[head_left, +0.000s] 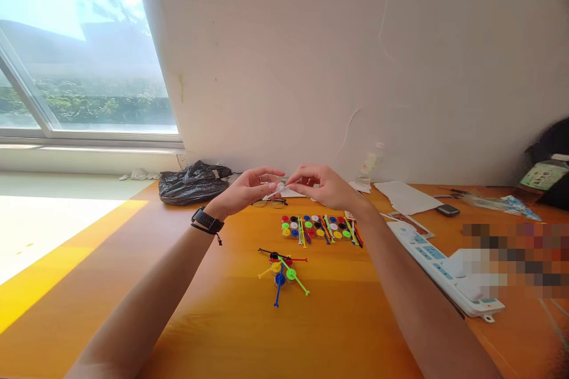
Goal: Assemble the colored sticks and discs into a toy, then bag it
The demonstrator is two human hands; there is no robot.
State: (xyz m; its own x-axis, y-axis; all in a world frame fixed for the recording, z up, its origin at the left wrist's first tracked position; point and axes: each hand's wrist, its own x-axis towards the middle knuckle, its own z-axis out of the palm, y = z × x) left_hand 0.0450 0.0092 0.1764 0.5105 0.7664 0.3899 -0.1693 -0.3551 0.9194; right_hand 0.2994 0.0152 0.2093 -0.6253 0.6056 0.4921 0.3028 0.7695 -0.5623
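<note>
My left hand [255, 186], with a black watch [207, 221] on its wrist, pinches a small white round piece [280, 187]. Opposite it, my right hand [323, 185] has its fingertips closed on a thin white stick [270, 195] lying across that piece. Whether the stick is joined to the piece I cannot tell. On the table below stands a cluster of small round pots with coloured lids, among them a blue one [280, 279] and a green one [291, 273], each with a fork-ended stick across it. Behind are rows of similar pots [320, 233] with bundled sticks [329, 230] between them.
Eyeglasses [269, 203] lie behind my hands. A black plastic bag [192, 182] is at the back left. On the right are a white power strip [438, 266] with plugs, paper [406, 196], a small black object [447, 210] and bottles [544, 174]. A wall closes the back.
</note>
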